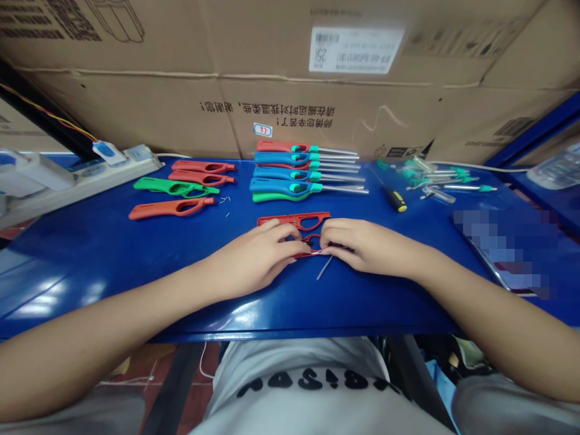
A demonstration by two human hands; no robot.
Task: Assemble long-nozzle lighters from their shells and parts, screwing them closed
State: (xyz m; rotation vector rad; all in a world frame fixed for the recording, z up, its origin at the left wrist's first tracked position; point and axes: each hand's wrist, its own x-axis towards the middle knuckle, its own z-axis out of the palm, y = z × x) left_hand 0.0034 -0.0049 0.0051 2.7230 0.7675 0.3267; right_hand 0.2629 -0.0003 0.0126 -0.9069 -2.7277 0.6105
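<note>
My left hand (265, 252) is closed over the lower red lighter shell half (299, 255), its thumb and fingertips on the edge. Dark small parts show inside that half, mostly hidden by my fingers. At its front end, my right hand (351, 243) is pinched shut; a thin pale strand runs to its fingertips, but what they hold is too small to make out. A thin grey stick-like piece (324, 267) slants down below those fingertips. Just beyond both hands lies another red lighter shell half (312, 221), with its trigger loop to the right.
Assembled lighters with metal tubes (290, 175) are stacked behind my hands. Red and green lighter shells (170, 208) lie left, near tiny metal pins (228, 214). A screwdriver (397, 199), green-tipped lighter parts (446, 178) and a partly blurred phone-like slab (502, 254) lie right. A cardboard box (172, 115) stands behind.
</note>
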